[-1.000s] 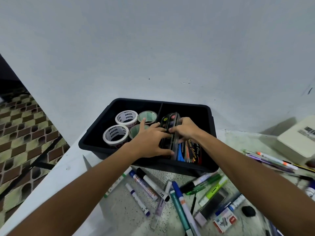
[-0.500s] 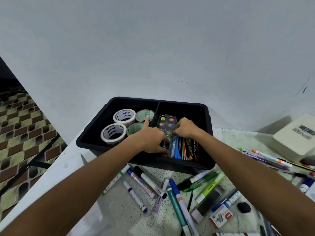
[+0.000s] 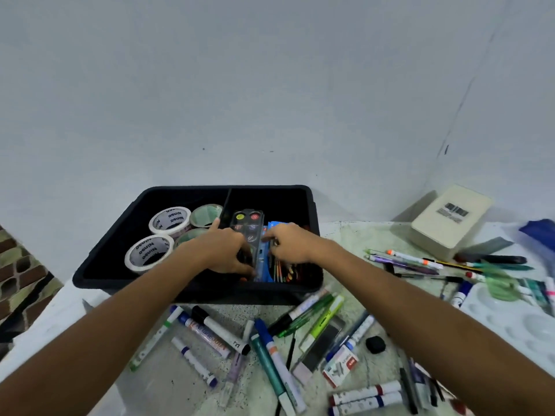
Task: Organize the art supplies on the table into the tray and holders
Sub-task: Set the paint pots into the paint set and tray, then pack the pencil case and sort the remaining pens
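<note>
A black tray (image 3: 99,265) with a centre divider sits against the wall. Several tape rolls (image 3: 169,220) fill its left compartment. In the right compartment a watercolour palette case (image 3: 247,225) stands on edge next to a blue box of coloured pencils (image 3: 280,270). My left hand (image 3: 220,252) grips the near end of the palette case, index finger pointing along the divider. My right hand (image 3: 289,243) rests curled on the pencil box, fingertips against the palette. Loose markers (image 3: 219,330) and pens lie on the table in front of the tray.
A cream box with a barcode label (image 3: 447,219) stands at the right by the wall. Pens and pencils (image 3: 414,261), a white paint palette (image 3: 516,322), a staples box (image 3: 341,366) and a black eraser (image 3: 375,344) are scattered to the right. The table's left edge drops to a patterned floor.
The palette case has been lowered from tilted above the tray rim down into the right compartment beside the pencil box. Both hands followed it down.
</note>
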`<action>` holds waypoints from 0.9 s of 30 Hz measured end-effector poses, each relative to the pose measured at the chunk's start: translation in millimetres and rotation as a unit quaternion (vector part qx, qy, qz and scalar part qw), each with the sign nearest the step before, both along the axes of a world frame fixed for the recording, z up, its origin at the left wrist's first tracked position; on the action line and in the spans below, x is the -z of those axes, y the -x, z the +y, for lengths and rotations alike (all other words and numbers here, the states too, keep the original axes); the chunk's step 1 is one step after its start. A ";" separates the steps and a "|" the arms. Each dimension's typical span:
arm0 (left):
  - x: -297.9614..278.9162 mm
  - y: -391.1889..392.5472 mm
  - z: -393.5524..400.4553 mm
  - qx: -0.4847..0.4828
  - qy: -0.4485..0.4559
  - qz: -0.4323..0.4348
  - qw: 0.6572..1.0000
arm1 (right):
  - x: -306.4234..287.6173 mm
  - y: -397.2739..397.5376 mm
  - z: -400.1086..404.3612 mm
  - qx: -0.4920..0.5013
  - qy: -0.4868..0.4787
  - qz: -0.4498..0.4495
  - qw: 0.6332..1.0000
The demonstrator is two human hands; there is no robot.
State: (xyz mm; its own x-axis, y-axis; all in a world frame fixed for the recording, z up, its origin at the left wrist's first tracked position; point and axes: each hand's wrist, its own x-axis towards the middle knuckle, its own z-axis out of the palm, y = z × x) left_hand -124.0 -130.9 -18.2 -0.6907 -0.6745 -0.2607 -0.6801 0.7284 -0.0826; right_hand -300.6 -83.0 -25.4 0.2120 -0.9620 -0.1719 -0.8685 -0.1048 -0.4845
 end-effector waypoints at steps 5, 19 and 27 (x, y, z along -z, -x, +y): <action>-13.0 36.2 0.7 -0.006 0.010 0.009 1.000 | -21.0 48.1 35.0 0.042 0.100 -0.133 0.985; -11.2 309.0 137.8 0.195 -0.087 0.198 0.957 | -17.1 329.8 240.3 0.282 0.089 -0.125 0.947; 24.4 452.4 205.1 0.127 -0.220 0.284 0.924 | 8.6 468.5 309.1 0.434 0.104 -0.086 0.891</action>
State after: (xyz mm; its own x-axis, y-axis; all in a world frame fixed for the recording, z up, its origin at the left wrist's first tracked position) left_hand -576.4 74.1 -42.6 -0.9219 -0.3870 -0.0179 -0.3253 0.7482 0.5783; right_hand -769.1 226.1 -34.0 -0.6208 -0.7839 -0.0086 -0.5804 0.4670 -0.6671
